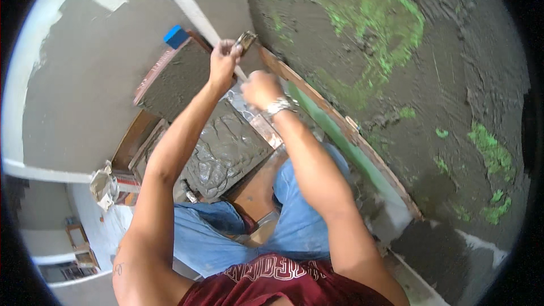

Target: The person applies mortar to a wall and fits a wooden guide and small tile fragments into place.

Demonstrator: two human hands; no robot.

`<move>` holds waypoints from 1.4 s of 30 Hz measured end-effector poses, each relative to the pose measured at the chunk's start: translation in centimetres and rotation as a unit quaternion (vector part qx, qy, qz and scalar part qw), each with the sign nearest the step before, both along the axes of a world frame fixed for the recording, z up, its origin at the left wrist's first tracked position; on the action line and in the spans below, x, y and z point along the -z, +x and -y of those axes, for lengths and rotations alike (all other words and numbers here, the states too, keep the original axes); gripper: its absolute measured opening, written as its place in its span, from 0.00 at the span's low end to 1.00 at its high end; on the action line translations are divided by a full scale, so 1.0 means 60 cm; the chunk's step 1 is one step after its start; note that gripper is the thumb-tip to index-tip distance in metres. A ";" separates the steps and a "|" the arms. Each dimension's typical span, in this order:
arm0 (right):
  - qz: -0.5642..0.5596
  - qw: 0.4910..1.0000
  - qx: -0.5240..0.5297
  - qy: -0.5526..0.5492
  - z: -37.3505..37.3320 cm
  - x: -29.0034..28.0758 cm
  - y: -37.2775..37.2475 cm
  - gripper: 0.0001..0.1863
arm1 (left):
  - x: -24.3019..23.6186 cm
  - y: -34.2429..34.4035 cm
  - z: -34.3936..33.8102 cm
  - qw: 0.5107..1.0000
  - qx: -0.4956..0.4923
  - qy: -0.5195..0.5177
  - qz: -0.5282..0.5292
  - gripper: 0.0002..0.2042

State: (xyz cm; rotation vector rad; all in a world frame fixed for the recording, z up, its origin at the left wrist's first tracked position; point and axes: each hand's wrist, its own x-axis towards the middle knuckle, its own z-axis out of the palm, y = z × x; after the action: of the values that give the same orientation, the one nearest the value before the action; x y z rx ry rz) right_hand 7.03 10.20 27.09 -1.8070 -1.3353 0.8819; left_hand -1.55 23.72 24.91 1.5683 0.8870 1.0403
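Observation:
My left hand (222, 61) is closed, its fingers pinching a small brown and metallic object (245, 42) whose kind I cannot make out. Beside it, a little lower and to the right, my right hand (262, 89) is curled into a fist and slightly blurred; whatever it may hold is hidden. A metal band circles the right wrist. Passing behind my left hand, a long pale strip (190, 5) runs down toward the right fist. Below the hands, a thick heap of wet grey mortar (224, 147) lies spread on a board between my forearms.
On the right, a wall (453, 79) carries rough grey mortar with bright green patches. A wooden batten (362, 130) runs along its lower edge. A blue block (175, 37) sits on a mortar-covered panel (181, 76). At left stands a bucket (122, 190) with a crumpled bag.

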 end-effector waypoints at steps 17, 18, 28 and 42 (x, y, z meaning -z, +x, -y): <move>-0.300 0.949 -0.022 0.091 -0.002 -0.009 -0.132 0.13 | 0.016 -0.299 0.187 0.910 0.001 -0.305 0.280 0.13; -0.304 0.949 -0.030 0.078 0.001 -0.005 -0.129 0.13 | 0.002 -0.296 0.193 0.901 0.025 -0.306 0.307 0.16; -0.248 0.963 -0.093 0.054 -0.003 -0.014 -0.215 0.13 | 0.013 -0.347 0.177 0.986 -0.031 -0.119 0.109 0.20; -0.121 0.981 -0.086 0.125 0.002 -0.009 -0.211 0.12 | 0.011 -0.345 0.182 0.984 -0.014 -0.050 0.172 0.16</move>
State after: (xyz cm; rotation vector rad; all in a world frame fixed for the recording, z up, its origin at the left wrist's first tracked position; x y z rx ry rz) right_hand -5.63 10.07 27.65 -1.3623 -1.3899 0.9455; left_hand -22.23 12.80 24.25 1.2476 0.7111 1.2225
